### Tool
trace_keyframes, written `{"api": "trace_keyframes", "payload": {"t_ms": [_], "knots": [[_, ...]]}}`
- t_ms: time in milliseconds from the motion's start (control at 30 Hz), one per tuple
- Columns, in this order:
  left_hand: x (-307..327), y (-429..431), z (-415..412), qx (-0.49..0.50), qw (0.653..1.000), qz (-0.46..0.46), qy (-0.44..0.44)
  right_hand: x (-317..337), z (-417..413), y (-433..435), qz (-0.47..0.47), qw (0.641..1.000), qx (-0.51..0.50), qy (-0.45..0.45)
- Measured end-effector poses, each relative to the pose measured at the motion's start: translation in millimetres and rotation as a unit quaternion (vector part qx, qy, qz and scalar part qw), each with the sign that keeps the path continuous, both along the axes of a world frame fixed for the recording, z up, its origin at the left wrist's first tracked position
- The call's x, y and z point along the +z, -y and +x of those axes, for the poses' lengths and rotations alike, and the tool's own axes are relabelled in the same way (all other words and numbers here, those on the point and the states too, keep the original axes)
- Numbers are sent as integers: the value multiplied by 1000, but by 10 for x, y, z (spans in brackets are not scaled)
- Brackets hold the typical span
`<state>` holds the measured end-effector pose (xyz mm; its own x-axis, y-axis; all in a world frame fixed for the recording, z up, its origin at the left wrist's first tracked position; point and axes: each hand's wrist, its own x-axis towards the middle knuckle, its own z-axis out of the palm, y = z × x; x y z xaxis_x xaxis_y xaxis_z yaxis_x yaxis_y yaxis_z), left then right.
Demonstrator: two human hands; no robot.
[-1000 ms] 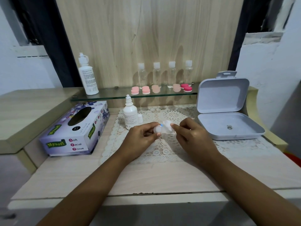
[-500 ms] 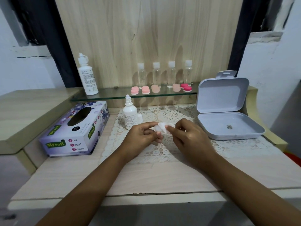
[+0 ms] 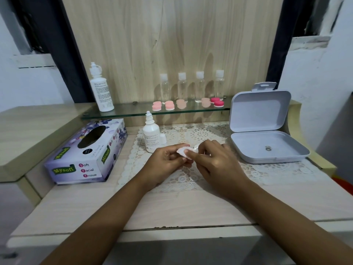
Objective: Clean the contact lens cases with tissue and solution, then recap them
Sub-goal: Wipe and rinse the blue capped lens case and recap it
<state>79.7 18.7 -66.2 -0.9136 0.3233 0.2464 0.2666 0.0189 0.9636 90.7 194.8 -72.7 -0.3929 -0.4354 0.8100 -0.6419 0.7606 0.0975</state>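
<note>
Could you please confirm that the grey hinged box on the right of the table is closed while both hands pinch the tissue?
Not quite: the head view shows the grey hinged box open, with its lid raised. It does sit on the right of the table, and the left hand and right hand both pinch the tissue.

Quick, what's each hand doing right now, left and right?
Left hand: closed, pinching the white tissue.
Right hand: closed, pinching the same tissue; anything wrapped inside cannot be told.
</note>
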Motion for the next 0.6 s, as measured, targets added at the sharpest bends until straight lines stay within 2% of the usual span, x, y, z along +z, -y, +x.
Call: {"api": "trace_keyframes", "payload": {"t_ms": [200, 400, 600], "knots": [[14, -15, 10, -12, 1000, -4, -5, -2, -52, -10, -12, 998, -54, -12], [1, -19, 8, -2, 1000, -10, -13, 8, 7, 17, 40, 999, -28, -12], [15, -27, 26, -5, 1000, -11, -13, -11, -40, -8, 1, 998, -66, -18]]}}
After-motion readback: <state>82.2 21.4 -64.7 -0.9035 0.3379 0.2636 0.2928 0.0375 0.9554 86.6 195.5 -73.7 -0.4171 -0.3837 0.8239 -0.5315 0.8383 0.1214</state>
